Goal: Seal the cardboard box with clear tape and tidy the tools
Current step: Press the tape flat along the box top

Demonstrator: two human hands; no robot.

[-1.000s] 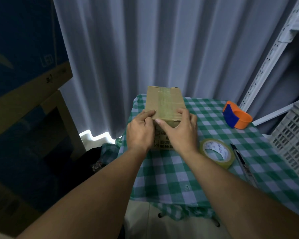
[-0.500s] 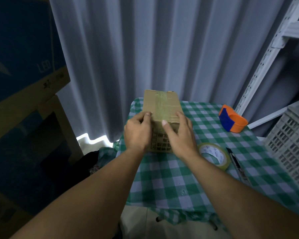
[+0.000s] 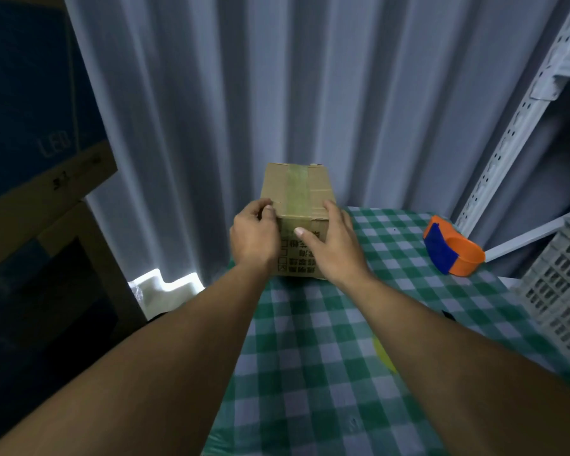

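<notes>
A small cardboard box (image 3: 297, 189) stands at the far left corner of the green checked table (image 3: 310, 363), with a strip of clear tape running along its top and down its near face. My left hand (image 3: 252, 235) grips the box's near left corner. On the near right side my right hand (image 3: 331, 245) grips the box, the thumb pressing on the front face. The tape roll (image 3: 384, 357) is almost hidden under my right forearm; only a yellowish sliver shows. An orange and blue tape dispenser (image 3: 453, 246) lies at the table's far right.
A grey curtain (image 3: 277, 93) hangs behind the table. A white slotted crate (image 3: 560, 291) stands at the right edge, below a white metal shelf post (image 3: 514, 120). Large blue and brown cartons (image 3: 30, 143) are stacked on the left. A dark tool tip (image 3: 448, 314) peeks past my right arm.
The view has shifted left and closer, so the tape roll and the knife slid under my right arm. Both hands stay on the box; the right thumb has moved down onto the front face.
</notes>
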